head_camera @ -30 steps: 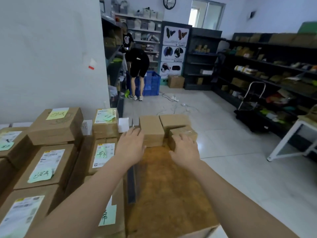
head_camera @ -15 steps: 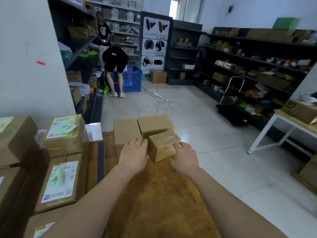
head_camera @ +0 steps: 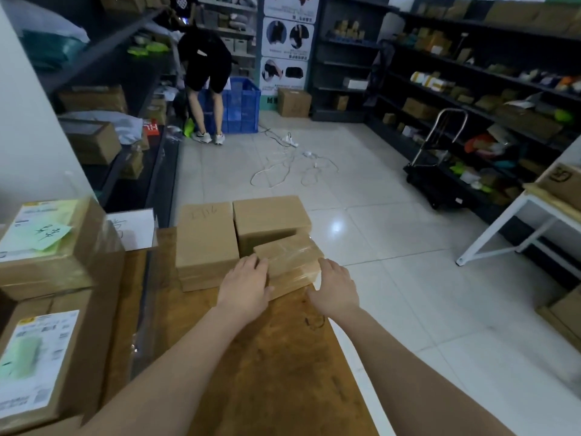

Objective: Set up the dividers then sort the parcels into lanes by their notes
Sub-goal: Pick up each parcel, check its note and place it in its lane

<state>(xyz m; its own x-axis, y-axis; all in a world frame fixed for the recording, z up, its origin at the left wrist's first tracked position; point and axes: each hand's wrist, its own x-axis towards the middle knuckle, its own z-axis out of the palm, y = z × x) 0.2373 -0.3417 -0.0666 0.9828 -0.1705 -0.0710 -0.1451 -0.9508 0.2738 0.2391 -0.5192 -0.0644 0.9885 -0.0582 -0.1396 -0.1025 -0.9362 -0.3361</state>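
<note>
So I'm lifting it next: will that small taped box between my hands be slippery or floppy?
Probably stiff: the small taped box keeps square cardboard edges. Its glossy tape wrap may be slick to grip. Its faces are flat, so it is unlikely to roll.

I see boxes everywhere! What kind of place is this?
Probably a parcel stockroom or small warehouse: labelled boxes stacked on the left, dark shelves full of goods, and a trolley on the floor.
</note>
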